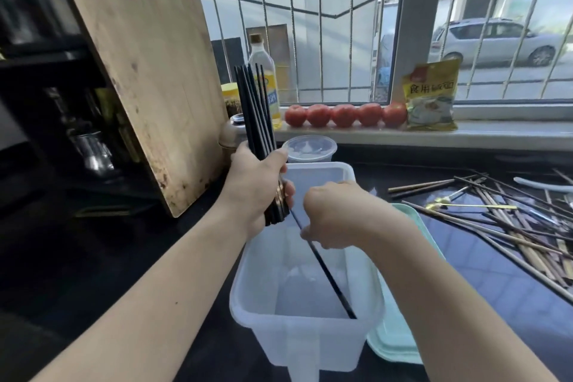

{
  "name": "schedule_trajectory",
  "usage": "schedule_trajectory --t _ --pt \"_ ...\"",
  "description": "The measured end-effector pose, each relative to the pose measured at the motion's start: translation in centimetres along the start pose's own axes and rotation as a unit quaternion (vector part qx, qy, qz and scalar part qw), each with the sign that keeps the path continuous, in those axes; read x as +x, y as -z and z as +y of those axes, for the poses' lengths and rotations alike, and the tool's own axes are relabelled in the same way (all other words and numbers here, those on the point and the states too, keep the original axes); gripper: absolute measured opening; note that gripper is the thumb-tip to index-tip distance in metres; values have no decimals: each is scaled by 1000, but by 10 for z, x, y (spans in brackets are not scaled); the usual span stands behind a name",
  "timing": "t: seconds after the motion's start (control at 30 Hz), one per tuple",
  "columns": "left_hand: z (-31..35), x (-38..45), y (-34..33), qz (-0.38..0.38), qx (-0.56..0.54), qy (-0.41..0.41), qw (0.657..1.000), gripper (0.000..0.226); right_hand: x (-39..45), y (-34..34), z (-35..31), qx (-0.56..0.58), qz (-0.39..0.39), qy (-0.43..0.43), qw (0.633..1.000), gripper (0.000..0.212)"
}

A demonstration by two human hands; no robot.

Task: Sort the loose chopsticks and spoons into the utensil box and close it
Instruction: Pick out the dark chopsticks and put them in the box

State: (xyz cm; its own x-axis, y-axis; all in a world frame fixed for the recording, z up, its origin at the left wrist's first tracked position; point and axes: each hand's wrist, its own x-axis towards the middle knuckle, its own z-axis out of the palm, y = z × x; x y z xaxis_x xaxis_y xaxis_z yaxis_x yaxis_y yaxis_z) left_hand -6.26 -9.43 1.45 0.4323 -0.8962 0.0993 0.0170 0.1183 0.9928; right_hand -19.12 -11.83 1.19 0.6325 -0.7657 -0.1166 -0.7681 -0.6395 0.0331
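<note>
Over the translucent white plastic utensil box (pixel 305 260), left hand (pixel 257 186) gripping a black chopstick bundle (pixel 255 108), right hand (pixel 331 217) pinching one black chopstick (pixel 331 282) into it; next, lowering the bundle.

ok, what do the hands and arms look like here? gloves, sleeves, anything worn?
Both are bare. The left hand and right hand have no gloves, and no rings, watch or bracelet show. Both forearms are uncovered up to the frame edge, so no sleeve is in view. No markers, straps or cables on either arm.
</note>
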Motion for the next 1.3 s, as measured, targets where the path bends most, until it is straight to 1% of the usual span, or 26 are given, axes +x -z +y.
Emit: schedule_trajectory --t 0.07,0.1,0.13,0.2,0.23,0.27,0.33,0.4,0.47,0.53,0.57,0.6,0.67,0.7,0.73,0.77,0.8,0.83,0.87,0.9,0.97,1.03,1.1,1.13,1.23,1.3 --pt "0 -2 1 -13 10 6 1000 15 1 4 11 60 -2 -12 998 24" --pt "0 -4 0 -19 21 4 1000 16 3 5 18 112 39 -24 993 28" --pt "0 -5 -1 -26 32 -3 999 15 6 7 26 168 107 -40 979 27" --pt "-1 -8 -3 -42 66 -24 997 11 10 9 39 286 247 -67 923 27" --pt "-2 -8 -5 -46 87 -34 995 11 12 9 44 358 284 -67 887 27" --pt "-2 -9 -5 -49 105 -42 992 12 14 9 45 437 288 -54 850 27" --pt "-3 -11 -6 -68 120 -50 989 10 13 9 40 557 241 -18 795 26" --pt "-2 -13 -7 -101 109 -54 987 11 14 5 33 602 217 17 768 24" --pt "0 -15 -8 -127 97 -53 986 14 16 2 29 614 235 26 753 23" --pt "0 -17 -9 -126 94 -58 986 14 17 1 28 627 249 23 738 24" --pt "-1 -17 -9 -110 101 -69 986 14 16 2 27 644 260 13 720 26" --pt "-2 -16 -8 -84 114 -83 986 14 16 3 28 668 286 -7 687 28" --pt "-6 -12 -6 -19 127 -103 986 13 13 9 32 705 375 -62 599 29" --pt "-8 -10 -4 9 122 -110 986 12 10 12 36 690 421 -88 582 28" --pt "-9 -9 -3 34 116 -118 986 11 8 13 41 653 449 -103 601 26" --pt "-10 -8 -1 55 113 -127 984 9 7 14 44 599 454 -103 651 22" --pt "-10 -8 0 69 115 -139 981 8 7 14 44 538 430 -89 719 17" --pt "-10 -8 0 79 118 -156 977 8 7 13 40 484 378 -69 786 14" --pt "-10 -8 -1 84 123 -177 973 9 8 10 34 435 313 -50 843 23" --pt "-11 -7 -2 87 131 -201 967 9 8 6 26 392 242 -31 887 32" --pt "-13 -5 -1 88 160 -237 954 9 8 -3 8 291 136 -2 947 35" --pt "-13 -6 1 76 170 -242 952 12 7 -9 0 157 82 25 984 29" --pt "-13 -8 2 37 153 -228 961 16 4 -12 -1 57 51 41 996 27" --pt "-13 -9 1 13 146 -219 965 13 3 -13 -1 34 43 44 998 27" --pt "-15 -8 -3 -9 188 -221 957 14 0 -8 -1 43 16 43 998 22" --pt "-15 -7 -4 -14 204 -200 958 14 2 -1 10 108 43 23 993 16"
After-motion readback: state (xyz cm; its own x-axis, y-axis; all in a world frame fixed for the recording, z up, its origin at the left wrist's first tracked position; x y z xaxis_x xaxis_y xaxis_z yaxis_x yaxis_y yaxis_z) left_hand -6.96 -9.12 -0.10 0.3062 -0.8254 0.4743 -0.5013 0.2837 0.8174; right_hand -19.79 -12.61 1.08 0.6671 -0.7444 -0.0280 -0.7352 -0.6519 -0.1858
